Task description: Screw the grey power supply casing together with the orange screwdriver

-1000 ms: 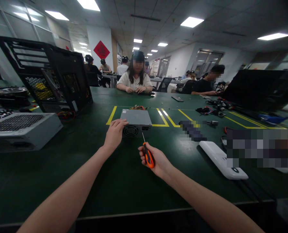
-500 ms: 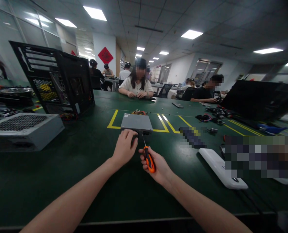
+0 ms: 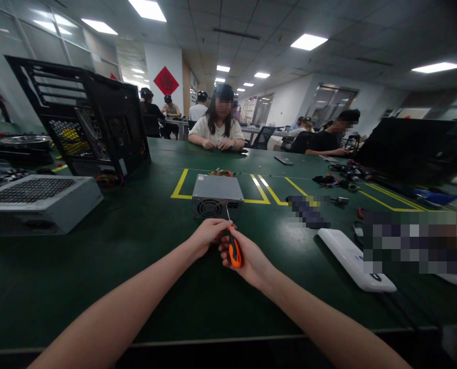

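A grey computer power supply (image 3: 217, 186) sits on the green table in front of me, its fan grille and socket side facing me. My right hand (image 3: 247, 253) is wrapped round the orange-and-black handle of a screwdriver (image 3: 235, 250). The screwdriver's thin shaft points up and away, its tip against or just before the socket side of the power supply; contact is hard to make out. My left hand (image 3: 209, 234) is closed, its fingertips at the screwdriver's neck where handle meets shaft, close against my right hand. The undersides of the left fingers are hidden.
At left stand a black computer case (image 3: 93, 118) and a larger grey power supply (image 3: 39, 205). To the right lie a white power bank (image 3: 353, 261), a dark pixelated item (image 3: 309, 212) and cables (image 3: 347, 171). A person (image 3: 216, 125) sits across the table (image 3: 162, 312).
My left hand has left the front of the power supply and come back towards me, onto the screwdriver's neck. The fan grille now shows. My right hand keeps hold of the screwdriver.
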